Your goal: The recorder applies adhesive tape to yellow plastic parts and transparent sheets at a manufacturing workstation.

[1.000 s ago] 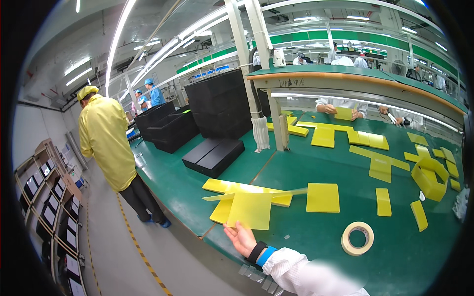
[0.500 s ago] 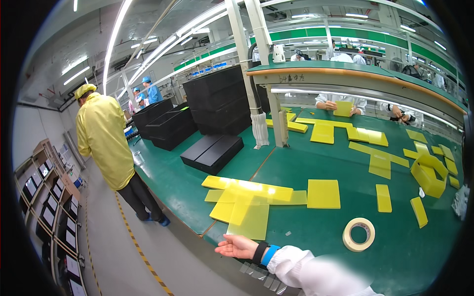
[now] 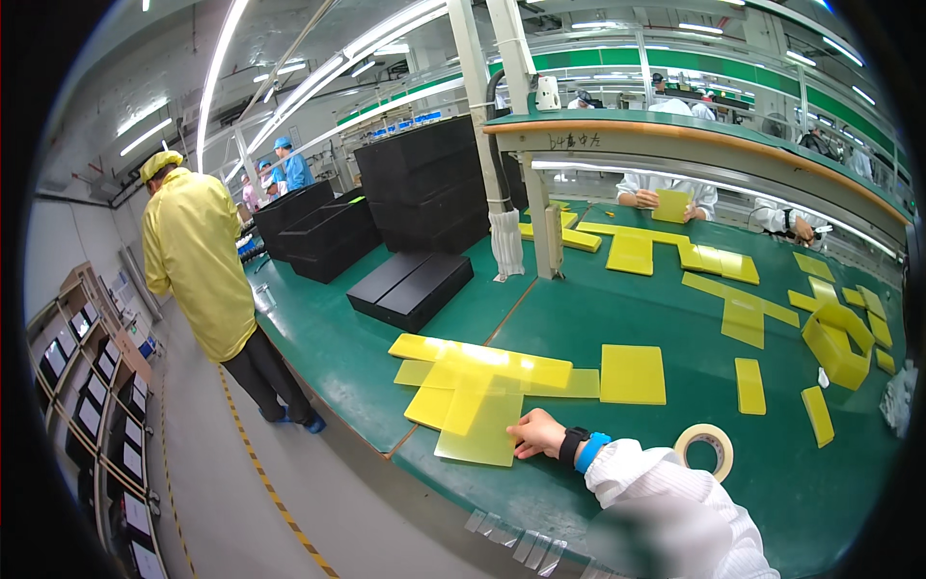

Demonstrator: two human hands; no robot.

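Note:
My right hand comes in from the lower right, back of the hand up, in a white sleeve with a black and a blue wristband. Its thumb and fingers are closed together at the right edge of a thin, see-through yellow sheet. That sheet partly covers other yellow pieces: a long strip across the far side and a block at the left. Just to the right lies a square yellow pad. A roll of cream tape rests beyond my forearm. My left hand is out of view.
Clear tape pieces hang at the front edge of the green table. Black boxes stand far left, and a yellow folded box right. A shelf post rises behind. Across the table, another person holds a yellow piece.
My right hand has moved right and away from me, turning from palm up to back up, and now meets the sheet's edge. The sheet's near end has swung slightly left.

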